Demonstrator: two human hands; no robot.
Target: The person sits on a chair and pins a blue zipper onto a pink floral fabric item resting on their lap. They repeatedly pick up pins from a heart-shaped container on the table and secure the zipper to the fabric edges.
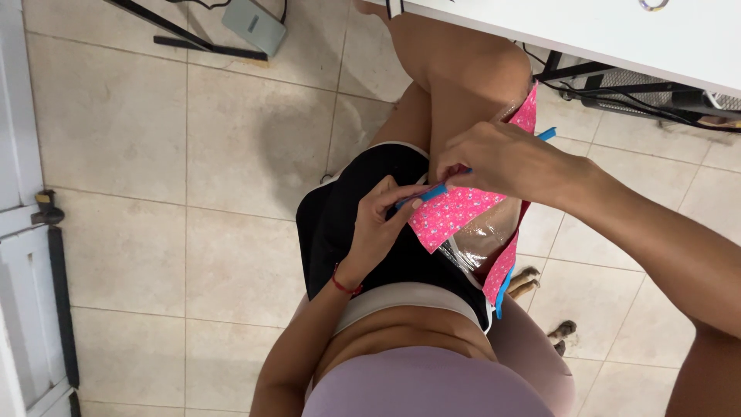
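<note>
A pink patterned fabric piece (pixel 455 212) with a clear plastic panel (pixel 482 235) and blue edging strip (pixel 503 289) lies across my lap, over black shorts (pixel 347 224). My left hand (pixel 382 224) pinches the blue strip at the fabric's near corner; a red thread bracelet circles that wrist. My right hand (pixel 494 158) grips the fabric's upper edge, fingers closed on the blue strip where it meets the pink cloth. The two hands almost touch. Part of the fabric is hidden behind my right hand and thigh.
A white table edge (pixel 617 38) runs along the top right, with black cables (pixel 633 96) under it. A grey foot pedal (pixel 255 23) sits on the beige tiled floor at top. A white door frame (pixel 19 255) stands at left.
</note>
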